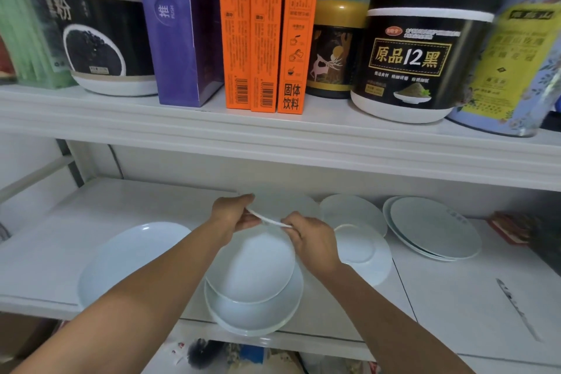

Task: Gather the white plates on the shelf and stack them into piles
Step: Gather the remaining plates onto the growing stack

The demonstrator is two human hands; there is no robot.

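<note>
Both hands hold one white plate by its near rim, tilted above the lower shelf. My left hand pinches the rim's left part, my right hand the right part. Directly beneath sits a pile: a medium plate resting in a wider plate that overhangs the shelf's front edge. A large oval plate lies to the left. To the right are a small plate, another plate behind it, and a pile of plates further right.
The upper shelf hangs close above, carrying black tubs, orange boxes, a purple box and tins. A dark red box lies at the lower shelf's right end. Bags and clutter show below the shelf front.
</note>
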